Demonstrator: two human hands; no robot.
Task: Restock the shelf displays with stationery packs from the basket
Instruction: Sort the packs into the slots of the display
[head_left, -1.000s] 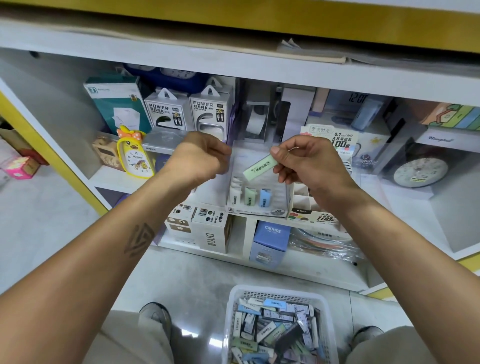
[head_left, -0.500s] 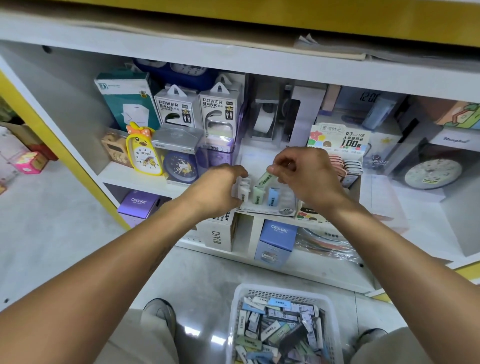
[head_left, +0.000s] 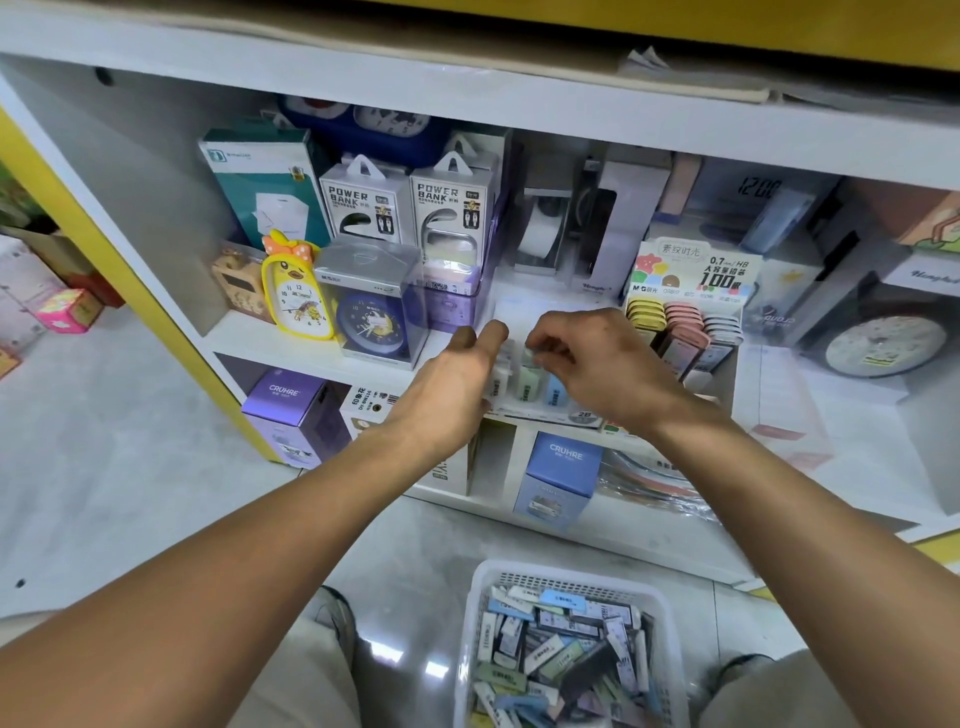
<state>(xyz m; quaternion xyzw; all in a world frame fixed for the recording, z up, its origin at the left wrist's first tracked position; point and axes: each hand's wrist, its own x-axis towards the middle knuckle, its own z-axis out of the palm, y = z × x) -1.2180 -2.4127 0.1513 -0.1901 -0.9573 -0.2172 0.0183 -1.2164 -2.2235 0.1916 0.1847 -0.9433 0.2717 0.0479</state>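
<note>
I've got both hands at the clear display tray (head_left: 540, 410) on the shelf (head_left: 311, 353). My right hand (head_left: 597, 364) has its fingertips curled down onto the top of a pale green pack (head_left: 529, 382) standing in the tray, pinching it. My left hand (head_left: 457, 384) rests at the tray's nine o'clock side, fingers loose, holding nothing. The basket (head_left: 480, 597) of packs sits at six o'clock.

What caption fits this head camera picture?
Right hand sets a green pack into the shelf display, above the basket.
</note>
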